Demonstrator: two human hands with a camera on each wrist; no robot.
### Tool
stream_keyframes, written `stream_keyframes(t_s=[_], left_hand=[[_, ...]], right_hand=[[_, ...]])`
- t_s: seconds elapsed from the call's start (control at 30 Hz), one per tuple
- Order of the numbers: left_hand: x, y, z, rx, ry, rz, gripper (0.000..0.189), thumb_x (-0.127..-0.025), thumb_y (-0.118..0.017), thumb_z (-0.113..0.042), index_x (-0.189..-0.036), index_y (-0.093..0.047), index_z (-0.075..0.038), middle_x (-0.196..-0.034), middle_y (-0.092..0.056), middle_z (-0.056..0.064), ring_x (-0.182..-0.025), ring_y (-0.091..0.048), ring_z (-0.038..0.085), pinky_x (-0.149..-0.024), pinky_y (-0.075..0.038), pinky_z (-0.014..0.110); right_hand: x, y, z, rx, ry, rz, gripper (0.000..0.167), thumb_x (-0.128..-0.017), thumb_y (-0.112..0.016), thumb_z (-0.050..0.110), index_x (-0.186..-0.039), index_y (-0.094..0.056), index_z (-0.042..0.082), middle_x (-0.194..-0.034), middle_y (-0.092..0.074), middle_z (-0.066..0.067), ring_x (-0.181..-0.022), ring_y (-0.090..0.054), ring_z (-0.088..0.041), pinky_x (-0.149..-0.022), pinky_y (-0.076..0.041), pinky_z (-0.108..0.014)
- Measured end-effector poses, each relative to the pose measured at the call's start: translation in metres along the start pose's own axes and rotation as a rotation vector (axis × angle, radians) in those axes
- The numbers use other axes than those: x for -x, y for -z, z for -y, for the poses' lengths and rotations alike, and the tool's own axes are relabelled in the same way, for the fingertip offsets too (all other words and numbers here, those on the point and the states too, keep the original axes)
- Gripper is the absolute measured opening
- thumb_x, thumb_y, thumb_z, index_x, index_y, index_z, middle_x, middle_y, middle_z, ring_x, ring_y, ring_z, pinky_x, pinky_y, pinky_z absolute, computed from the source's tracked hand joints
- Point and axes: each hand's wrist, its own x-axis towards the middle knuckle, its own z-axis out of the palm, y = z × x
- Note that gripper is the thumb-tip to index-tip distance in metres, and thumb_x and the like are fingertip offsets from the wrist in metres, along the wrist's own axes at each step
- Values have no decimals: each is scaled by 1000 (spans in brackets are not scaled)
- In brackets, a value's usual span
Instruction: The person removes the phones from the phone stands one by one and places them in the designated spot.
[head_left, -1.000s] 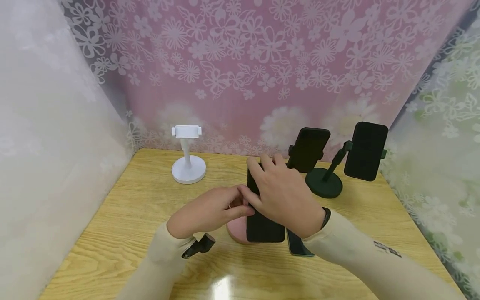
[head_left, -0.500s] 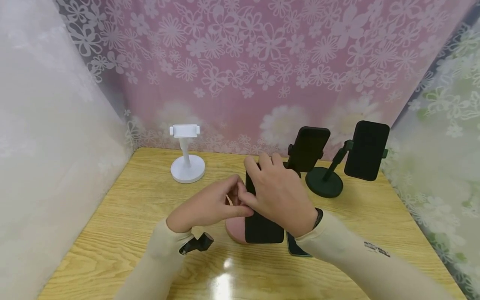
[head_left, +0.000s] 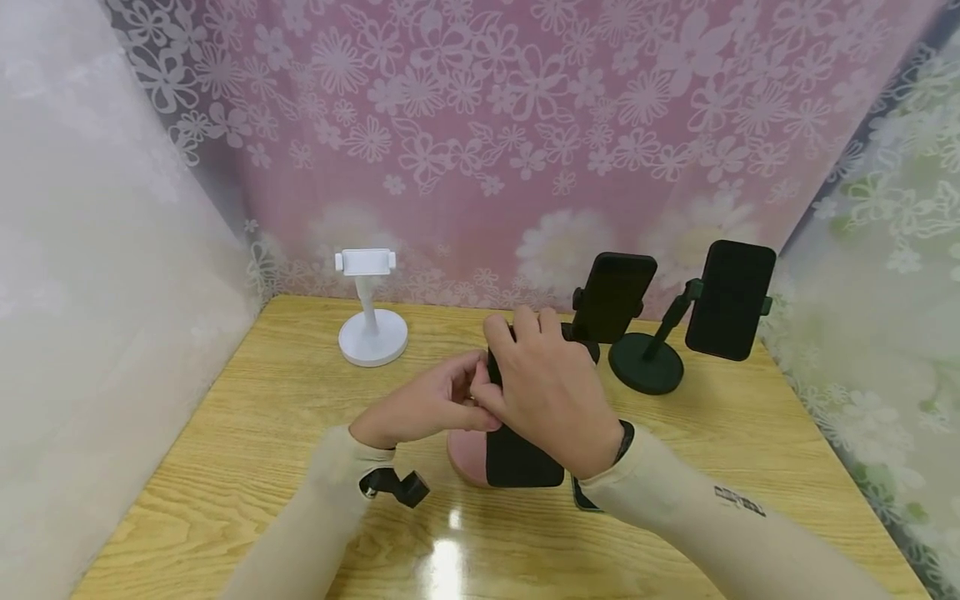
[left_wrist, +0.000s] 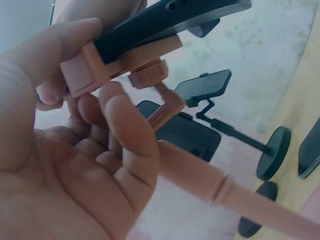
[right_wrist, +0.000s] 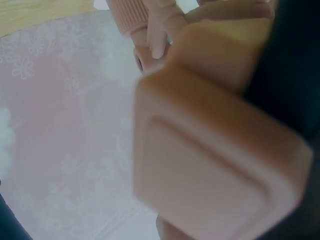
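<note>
A black phone (head_left: 525,467) sits upright in the clamp of a pink phone stand, whose round base (head_left: 467,460) is on the table. My right hand (head_left: 551,387) holds the phone from the front, its fingers over the upper part and partly hiding it. At the phone's left edge, my left hand (head_left: 423,408) pinches the pink clamp end (left_wrist: 82,72) between thumb and curled fingers. The left wrist view shows the clamp, its knob (left_wrist: 149,74) and the pink pole (left_wrist: 192,172) behind the phone. Close up in the right wrist view is a pink clamp end (right_wrist: 205,175).
A white phone stand (head_left: 371,337) without a phone stands at back left. At back right are a dark green stand (head_left: 647,367) bearing a phone (head_left: 731,300) and a black stand with another phone (head_left: 613,298). One phone (head_left: 587,498) lies flat on the table (head_left: 225,492).
Both hands stay at the phone and clamp. My left wrist has turned slightly and its fingers have shifted at the clamp end. The head view has drifted a little.
</note>
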Motion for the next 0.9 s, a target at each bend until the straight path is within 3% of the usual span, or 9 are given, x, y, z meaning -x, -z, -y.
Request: stream_keyframes(t_s=[0.2, 0.4, 0.77, 0.9], left_hand=[[1, -4, 4, 67, 1, -13, 53, -96, -69, -6, -144, -46, -5, -127, -66, 11, -112, -65, 22, -95, -55, 34], [1, -4, 10, 115, -42, 8, 63, -99, -71, -14, -153, -39, -7, -135, -63, 10, -121, -63, 21, -102, -52, 36], [-1, -7, 12, 115, -70, 10, 62, -101, -64, -7, -156, -35, -6, -130, -65, 6, -115, -64, 18, -99, -53, 34], [-3, -9, 9, 98, -36, -22, 39, -101, -63, -6, -137, -50, -3, -124, -66, 5, -111, -65, 17, -96, -54, 32]], right_hand=[[1, 0, 1, 21, -4, 1, 27, -94, -54, 32, -98, -51, 5, -79, -44, -10, -62, -38, -24, -37, -28, -27], [0, 0, 2, 33, 2, 6, 26, -95, -52, 31, -96, -50, 5, -78, -43, -10, -61, -37, -24, -37, -26, -27], [-1, 4, 2, 9, -8, 27, 24, -94, -53, 29, -94, -49, 5, -76, -40, -8, -61, -33, -23, -38, -26, -28], [-2, 6, 2, 16, -7, 39, 24, -94, -54, 28, -91, -48, 6, -75, -38, -8, -60, -32, -23, -39, -25, -27]])
